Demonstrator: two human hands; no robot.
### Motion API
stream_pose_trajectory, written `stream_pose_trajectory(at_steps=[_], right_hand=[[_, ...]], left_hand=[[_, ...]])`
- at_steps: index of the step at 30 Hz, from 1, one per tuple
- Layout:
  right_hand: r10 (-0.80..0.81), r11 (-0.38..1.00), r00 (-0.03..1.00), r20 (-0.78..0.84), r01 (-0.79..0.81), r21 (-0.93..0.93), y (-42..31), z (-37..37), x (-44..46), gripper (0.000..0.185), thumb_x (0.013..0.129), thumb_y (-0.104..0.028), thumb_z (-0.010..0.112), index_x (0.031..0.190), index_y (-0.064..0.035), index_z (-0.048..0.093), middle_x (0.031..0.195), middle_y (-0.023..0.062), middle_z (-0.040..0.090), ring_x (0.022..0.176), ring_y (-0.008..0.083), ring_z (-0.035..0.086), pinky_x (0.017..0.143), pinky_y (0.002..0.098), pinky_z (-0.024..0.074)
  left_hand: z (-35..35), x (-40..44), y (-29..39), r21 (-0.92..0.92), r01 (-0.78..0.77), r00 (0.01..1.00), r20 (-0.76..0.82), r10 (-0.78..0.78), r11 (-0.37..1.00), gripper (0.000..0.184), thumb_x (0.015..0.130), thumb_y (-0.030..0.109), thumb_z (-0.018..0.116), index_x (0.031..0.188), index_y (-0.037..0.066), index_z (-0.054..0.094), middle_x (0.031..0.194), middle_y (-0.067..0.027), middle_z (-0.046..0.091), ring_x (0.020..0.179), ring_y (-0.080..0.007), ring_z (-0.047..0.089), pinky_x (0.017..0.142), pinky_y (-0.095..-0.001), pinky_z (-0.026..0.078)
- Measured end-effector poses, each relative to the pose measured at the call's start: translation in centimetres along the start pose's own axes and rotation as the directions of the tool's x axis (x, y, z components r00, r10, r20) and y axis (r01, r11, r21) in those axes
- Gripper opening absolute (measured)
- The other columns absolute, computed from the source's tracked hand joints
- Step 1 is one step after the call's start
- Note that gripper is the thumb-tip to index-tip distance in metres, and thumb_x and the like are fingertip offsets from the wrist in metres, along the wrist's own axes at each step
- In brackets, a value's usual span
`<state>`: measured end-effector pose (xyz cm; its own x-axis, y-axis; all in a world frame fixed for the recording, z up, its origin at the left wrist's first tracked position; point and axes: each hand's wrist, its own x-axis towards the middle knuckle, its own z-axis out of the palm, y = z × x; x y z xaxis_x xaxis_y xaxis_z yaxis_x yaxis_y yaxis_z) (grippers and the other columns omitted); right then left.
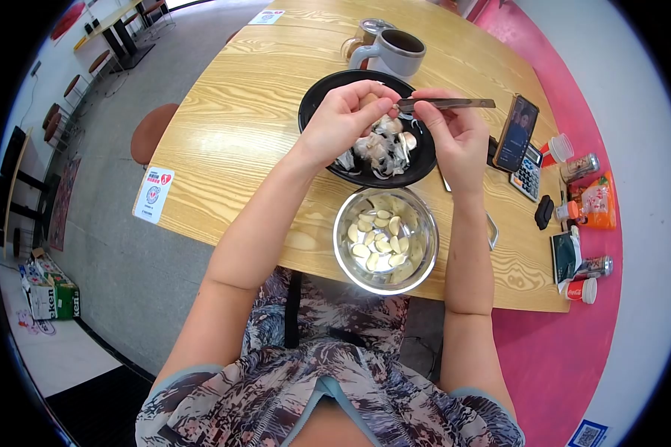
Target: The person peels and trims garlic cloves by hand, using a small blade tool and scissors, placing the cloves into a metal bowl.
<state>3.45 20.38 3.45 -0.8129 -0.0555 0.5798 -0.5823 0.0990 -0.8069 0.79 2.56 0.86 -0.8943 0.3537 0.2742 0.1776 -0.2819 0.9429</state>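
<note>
Over a black plate (311,95), my left hand (348,119) pinches a small garlic clove (393,109), mostly covered by the fingers. Facing it from the right, my right hand (455,132) is closed around a slim small knife (458,103); its handle end points right and its tip is close to the clove. Papery skins and unpeeled garlic (384,153) lie on the plate below both hands. Nearer to me stands a steel bowl (343,261) with several pale peeled garlic cloves (373,261) on its bottom.
Behind the plate stand a grey mug (399,56) and a glass jar (373,30). To the right are a propped phone (517,134), a calculator (528,175), an orange packet (598,201), cups and cans. The wooden table (238,149) has its front edge near my body.
</note>
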Motion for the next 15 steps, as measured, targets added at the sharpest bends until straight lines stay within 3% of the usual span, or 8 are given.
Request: stream_pose_trajectory(at_steps=[9, 11, 15], right_hand=[[0.025, 1.0, 1.0, 0.014, -0.025, -0.015, -0.38, -0.12, 0.06, 0.011, 0.089, -0.003, 0.066, 0.099, 0.0029, 0.068, 0.09, 0.0064, 0.069, 0.082, 0.0112, 0.065, 0.075, 0.0242, 0.0522], [0.094, 0.994, 0.996, 0.004, -0.094, 0.052, -0.54, -0.24, 0.03, 0.012, 0.09, -0.005, 0.066, 0.099, 0.0039, 0.068, 0.091, 0.0072, 0.069, 0.08, 0.0123, 0.065, 0.073, 0.0248, 0.0537], [0.108, 0.989, 0.994, 0.01, -0.108, 0.097, -0.27, -0.56, 0.26, 0.013, 0.091, -0.006, 0.066, 0.099, 0.0046, 0.067, 0.092, 0.0081, 0.069, 0.078, 0.0134, 0.065, 0.072, 0.0255, 0.0551]], left_hand=[[0.04, 0.0, -0.12, 0.074, -0.077, 0.997, 0.003, 0.077, 0.994, 0.018, 0.097, 0.016, 0.06, 0.109, 0.004, 0.064, 0.084, 0.001, 0.065, 0.063, -0.0001, 0.045, 0.054, -0.0163, 0.035], [0.0, 0.06, -0.24, 0.107, -0.104, 0.995, 0.012, 0.103, 0.989, 0.018, 0.097, 0.016, 0.06, 0.109, 0.004, 0.063, 0.085, 0.0007, 0.066, 0.064, 0.0001, 0.046, 0.054, -0.0163, 0.035], [0.25, 0.02, -0.3, 0.021, -0.102, 0.994, -0.04, 0.103, 0.995, 0.018, 0.096, 0.016, 0.062, 0.108, 0.004, 0.062, 0.087, -0.0001, 0.067, 0.065, 0.0003, 0.048, 0.054, -0.0161, 0.035]])
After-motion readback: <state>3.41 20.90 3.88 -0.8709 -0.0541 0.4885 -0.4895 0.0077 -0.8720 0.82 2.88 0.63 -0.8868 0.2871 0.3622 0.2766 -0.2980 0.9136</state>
